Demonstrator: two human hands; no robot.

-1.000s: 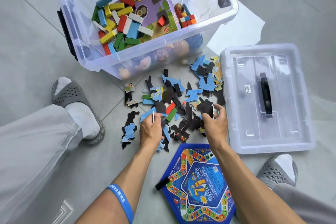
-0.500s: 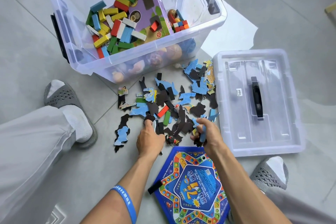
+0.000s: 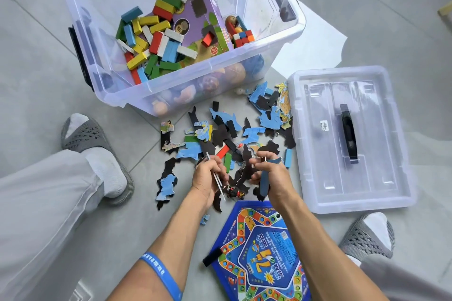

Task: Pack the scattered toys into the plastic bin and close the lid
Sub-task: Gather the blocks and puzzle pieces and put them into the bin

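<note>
A clear plastic bin [image 3: 266,52] stands open on the floor, holding coloured wooden blocks [image 3: 151,39], a purple game box [image 3: 203,19] and round toys below. Flat puzzle pieces [image 3: 227,129], blue and black, lie scattered in front of it. My left hand [image 3: 208,178] is shut on a few thin pieces held on edge. My right hand [image 3: 271,176] grips a small stack of blue and black pieces. The clear lid [image 3: 325,178] with a black handle lies to the right. A blue hexagonal game board [image 3: 264,252] lies under my forearms.
My feet in grey slippers rest on the tile floor, one at the left [image 3: 90,144] and one at the lower right [image 3: 367,237]. My grey trouser leg [image 3: 36,203] fills the lower left. A small black piece [image 3: 212,257] lies at the board's left edge.
Both hands have drawn back from the pile toward me with puzzle pieces gathered in them; the right hand's stack has grown. The view has shifted slightly.
</note>
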